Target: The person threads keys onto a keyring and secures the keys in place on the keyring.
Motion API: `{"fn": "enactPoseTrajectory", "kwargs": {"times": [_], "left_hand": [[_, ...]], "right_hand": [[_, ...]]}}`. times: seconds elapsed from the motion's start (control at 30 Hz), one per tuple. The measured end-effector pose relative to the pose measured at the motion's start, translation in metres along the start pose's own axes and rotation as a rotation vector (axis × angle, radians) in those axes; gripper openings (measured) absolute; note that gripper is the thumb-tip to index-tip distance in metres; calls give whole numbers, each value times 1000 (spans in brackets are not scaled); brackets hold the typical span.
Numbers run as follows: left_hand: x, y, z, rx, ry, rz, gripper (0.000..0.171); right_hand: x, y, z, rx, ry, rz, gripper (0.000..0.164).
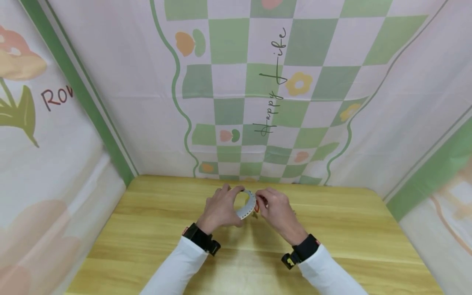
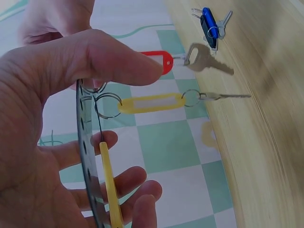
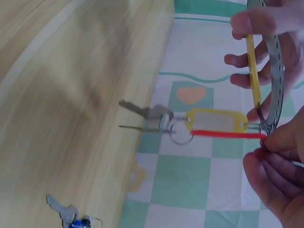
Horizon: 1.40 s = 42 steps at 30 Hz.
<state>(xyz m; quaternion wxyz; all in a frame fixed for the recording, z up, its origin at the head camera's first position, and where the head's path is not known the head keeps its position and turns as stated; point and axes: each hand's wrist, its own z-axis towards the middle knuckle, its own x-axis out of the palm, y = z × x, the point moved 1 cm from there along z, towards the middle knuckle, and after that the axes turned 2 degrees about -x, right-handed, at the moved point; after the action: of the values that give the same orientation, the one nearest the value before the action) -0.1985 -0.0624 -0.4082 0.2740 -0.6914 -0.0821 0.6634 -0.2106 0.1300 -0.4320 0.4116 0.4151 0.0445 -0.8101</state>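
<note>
1. Gray ring (image 1: 252, 205), a curved band with a row of small holes, sits just below the middle of the head view, raised off the wooden table (image 1: 118, 246).
2. Left hand (image 1: 223, 209) holds this ring between its bent thumb and fingers; in the left wrist view the band runs nearly edge-on down the left part of the frame.
3. Right hand (image 1: 276, 211), just right of the ring, pinches with thumb and finger at the near end of the red tag (image 3: 228, 134). Whether the plastic or its small wire loop is between the fingertips, I cannot tell.
4. One yellow tag (image 2: 152, 103) stretches across the middle of the left wrist view, with wire loops at its left end and a slim key (image 2: 225, 96) at its right.
5. Another yellow tag (image 2: 108, 175) shows edge-on at lower center, beside the band and in front of the left fingers.
6. Red tag's key (image 2: 204, 60) points right, near the top of that frame.
7. Blue key bundle (image 2: 209, 23) lies on the table, upper right in the left wrist view and lower left in the right one.
8. Printed cloth (image 1: 228, 82), green-checked, fills the upper center of the head view.
</note>
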Motion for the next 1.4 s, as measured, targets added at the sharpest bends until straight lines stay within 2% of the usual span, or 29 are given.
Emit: {"fn": "enactPoseTrajectory", "kwargs": {"times": [0.1,0.2,0.5,0.7,0.8,1.0,1.1,1.2,1.4], "left_hand": [[0,-2,-1,-6,-8,-2,96],[0,-4,-1,-10,-11,0,95],[0,-4,0,2,-2,11,95],[1,-3,0,19,5,22,97],[1,-3,0,18,5,26,96],[1,-4,-1,-4,-15,11,94],[1,-3,-1,-18,-27,-1,93],[2,-3,-2,-27,-28,-4,93],[1,-4,-1,-13,-17,-10,95]], "right_hand": [[0,3,0,47,-16,7,9],[-1,4,0,52,-29,11,8],[-3,0,3,-44,7,13,17],[-4,-1,2,-70,36,-6,19],[-4,-1,2,-40,26,-4,16],[-2,3,4,113,-8,32,5],[-1,4,5,155,-5,40,5],[0,4,5,140,-4,36,5],[-1,0,5,48,-19,50,11]]}}
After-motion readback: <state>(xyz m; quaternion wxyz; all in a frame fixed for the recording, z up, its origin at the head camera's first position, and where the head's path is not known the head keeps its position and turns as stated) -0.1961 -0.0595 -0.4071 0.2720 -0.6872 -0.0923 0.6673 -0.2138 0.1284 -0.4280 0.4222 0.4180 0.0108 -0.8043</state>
